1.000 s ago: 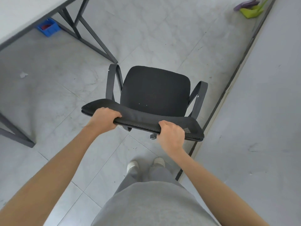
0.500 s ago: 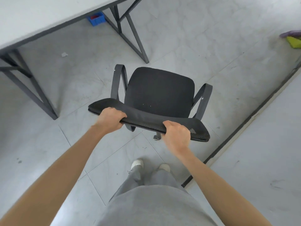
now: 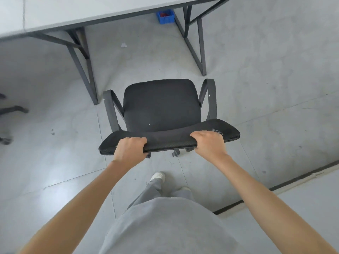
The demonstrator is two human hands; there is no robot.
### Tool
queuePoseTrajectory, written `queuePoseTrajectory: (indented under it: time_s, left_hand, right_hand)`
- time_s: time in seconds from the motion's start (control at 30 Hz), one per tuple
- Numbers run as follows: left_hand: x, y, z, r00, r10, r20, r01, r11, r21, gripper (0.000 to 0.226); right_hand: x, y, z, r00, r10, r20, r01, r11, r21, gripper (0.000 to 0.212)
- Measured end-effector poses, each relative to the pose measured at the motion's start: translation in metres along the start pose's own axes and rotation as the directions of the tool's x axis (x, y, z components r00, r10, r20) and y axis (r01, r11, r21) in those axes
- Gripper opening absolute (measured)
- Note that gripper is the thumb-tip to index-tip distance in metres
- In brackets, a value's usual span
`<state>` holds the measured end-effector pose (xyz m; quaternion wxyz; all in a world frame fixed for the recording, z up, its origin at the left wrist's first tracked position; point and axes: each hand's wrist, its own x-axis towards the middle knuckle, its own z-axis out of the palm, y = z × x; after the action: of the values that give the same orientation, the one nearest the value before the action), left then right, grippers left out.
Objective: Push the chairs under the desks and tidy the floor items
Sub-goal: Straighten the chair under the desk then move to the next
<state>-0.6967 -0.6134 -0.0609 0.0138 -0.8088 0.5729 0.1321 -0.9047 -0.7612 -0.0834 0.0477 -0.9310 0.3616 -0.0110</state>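
Observation:
A black office chair (image 3: 161,105) with grey armrests stands on the grey tiled floor, its seat facing the desk. My left hand (image 3: 131,148) grips the left part of the top edge of its backrest. My right hand (image 3: 209,143) grips the right part of the same edge. The grey desk (image 3: 82,10) spans the top of the view, its dark metal legs (image 3: 86,76) just beyond the chair's front. A small scrap of paper (image 3: 124,45) lies on the floor under the desk.
A blue bin (image 3: 165,17) with something red inside sits on the floor beneath the desk. Part of another chair's wheeled base (image 3: 12,110) shows at the left edge. A dark floor strip (image 3: 293,182) runs diagonally at the right. My feet stand behind the chair.
The chair and I have turned to the left, so it now faces the gap between the desk legs. The desk fills more of the top; both hands kept their grip.

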Motion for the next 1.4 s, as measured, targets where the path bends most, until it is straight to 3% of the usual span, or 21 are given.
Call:
queuePoseTrajectory:
  time_s: [0.27, 0.47, 0.57, 0.7, 0.87, 0.93, 1.17, 1.4]
  left_hand:
    - [-0.023, 0.040, 0.015, 0.984, -0.138, -0.111, 0.131, 0.989, -0.066, 0.024]
    - [-0.005, 0.061, 0.004, 0.985, -0.125, -0.115, 0.133, 0.989, 0.064, 0.028]
    - [0.002, 0.057, 0.002, 0.990, -0.094, -0.105, 0.104, 0.990, 0.093, 0.043]
    - [0.018, 0.041, 0.005, 0.987, -0.093, -0.128, 0.105, 0.990, 0.094, 0.045]
    - [0.050, 0.007, 0.001, 0.977, -0.140, -0.163, 0.157, 0.983, 0.097, 0.033]
    - [0.069, -0.011, -0.007, 0.980, -0.173, -0.103, 0.180, 0.981, 0.064, 0.022]
    - [0.126, -0.121, -0.037, 0.973, -0.216, -0.081, 0.221, 0.974, 0.047, 0.028]
    - [0.188, -0.215, -0.060, 0.982, -0.165, -0.090, 0.168, 0.985, 0.027, 0.028]
  right_hand:
    - [0.028, 0.035, -0.009, 0.961, -0.277, -0.005, 0.276, 0.959, -0.066, 0.021]
    - [0.052, 0.058, -0.008, 0.959, -0.276, -0.063, 0.276, 0.961, -0.003, 0.023]
    - [0.059, 0.058, -0.006, 0.961, -0.265, -0.086, 0.267, 0.963, 0.018, 0.022]
    - [0.079, 0.051, -0.006, 0.960, -0.261, -0.105, 0.265, 0.964, 0.017, 0.020]
    - [0.131, 0.029, -0.005, 0.973, -0.218, -0.075, 0.220, 0.975, 0.028, 0.023]
    - [0.156, 0.016, -0.005, 0.979, -0.194, -0.065, 0.197, 0.980, 0.038, 0.021]
    - [0.243, -0.053, 0.007, 0.988, -0.135, -0.072, 0.137, 0.990, 0.027, 0.014]
    - [0.310, -0.101, 0.016, 0.993, -0.054, -0.105, 0.059, 0.997, 0.048, 0.022]
